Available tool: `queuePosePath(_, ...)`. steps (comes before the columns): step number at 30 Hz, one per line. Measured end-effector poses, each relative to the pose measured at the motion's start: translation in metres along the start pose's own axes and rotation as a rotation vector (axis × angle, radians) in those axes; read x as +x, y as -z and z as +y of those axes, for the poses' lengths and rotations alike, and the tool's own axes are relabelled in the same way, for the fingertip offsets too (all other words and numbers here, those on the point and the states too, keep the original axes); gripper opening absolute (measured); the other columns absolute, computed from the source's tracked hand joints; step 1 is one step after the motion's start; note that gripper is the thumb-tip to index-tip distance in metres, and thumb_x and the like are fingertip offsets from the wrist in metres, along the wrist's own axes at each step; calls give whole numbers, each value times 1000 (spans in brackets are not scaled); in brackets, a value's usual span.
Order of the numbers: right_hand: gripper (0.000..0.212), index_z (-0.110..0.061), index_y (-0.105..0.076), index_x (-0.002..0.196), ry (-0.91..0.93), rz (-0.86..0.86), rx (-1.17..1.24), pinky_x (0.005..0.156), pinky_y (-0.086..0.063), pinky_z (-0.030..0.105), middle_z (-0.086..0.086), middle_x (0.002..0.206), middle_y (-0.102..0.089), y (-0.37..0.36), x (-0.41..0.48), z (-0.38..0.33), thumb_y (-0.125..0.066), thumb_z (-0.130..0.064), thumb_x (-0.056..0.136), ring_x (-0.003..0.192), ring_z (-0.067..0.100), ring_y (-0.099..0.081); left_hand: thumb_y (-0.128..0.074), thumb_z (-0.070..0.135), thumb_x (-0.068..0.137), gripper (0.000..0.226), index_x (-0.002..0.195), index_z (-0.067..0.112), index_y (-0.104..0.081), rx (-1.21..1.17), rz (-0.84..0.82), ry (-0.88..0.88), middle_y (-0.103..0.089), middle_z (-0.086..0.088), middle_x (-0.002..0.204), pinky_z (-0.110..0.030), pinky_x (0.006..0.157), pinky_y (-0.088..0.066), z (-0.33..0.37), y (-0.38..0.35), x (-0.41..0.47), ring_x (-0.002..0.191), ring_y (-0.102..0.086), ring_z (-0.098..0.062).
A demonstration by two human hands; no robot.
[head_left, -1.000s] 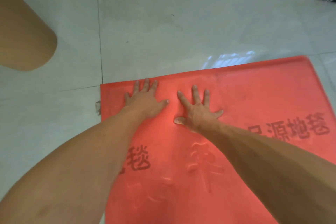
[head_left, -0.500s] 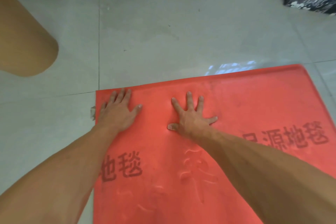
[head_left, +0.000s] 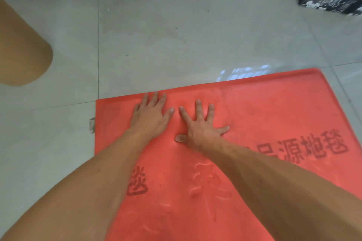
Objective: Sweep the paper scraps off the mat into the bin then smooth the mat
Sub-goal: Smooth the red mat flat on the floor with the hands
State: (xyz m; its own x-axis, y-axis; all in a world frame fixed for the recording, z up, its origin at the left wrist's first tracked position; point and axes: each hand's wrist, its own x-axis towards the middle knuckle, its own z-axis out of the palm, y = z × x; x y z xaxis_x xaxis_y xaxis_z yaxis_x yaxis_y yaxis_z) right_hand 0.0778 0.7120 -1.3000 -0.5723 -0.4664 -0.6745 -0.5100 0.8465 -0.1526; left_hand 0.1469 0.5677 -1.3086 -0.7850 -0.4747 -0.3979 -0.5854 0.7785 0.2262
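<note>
Left hand (head_left: 150, 116) has shifted right since the earlier frame, now just beside right hand (head_left: 199, 125); both lie flat, fingers spread, grasping nothing, on the red embossed mat (head_left: 264, 115) at lower right on glossy tiled floor (head_left: 176, 35).

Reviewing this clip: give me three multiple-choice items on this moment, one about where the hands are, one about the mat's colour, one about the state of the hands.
1. Where do both hands rest?
A. Near the mat's far edge
B. On the bare tile
C. On the brown object

2. What colour is the mat?
A. Blue
B. Red
C. Green

3. How are the hands?
A. Closed in fists
B. Pinching a scrap
C. Flat, fingers spread

Key: 1 A, the left hand and right hand lie on the mat just short of its far edge. 2 B, its surface is red with dark printed characters. 3 C, both palms press down open, holding nothing.
</note>
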Motion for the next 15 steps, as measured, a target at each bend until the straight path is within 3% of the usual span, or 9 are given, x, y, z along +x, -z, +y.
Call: queuePosePath(15, 92, -57, 13, 144, -13, -6, -15, 91, -13, 86, -7, 154, 35, 2, 0, -1, -56, -67, 83, 140, 35, 33, -15, 68, 90, 73, 152, 32, -1, 68, -28, 183, 4, 14, 160, -49, 118, -4, -101, 15, -18, 147, 3, -10)
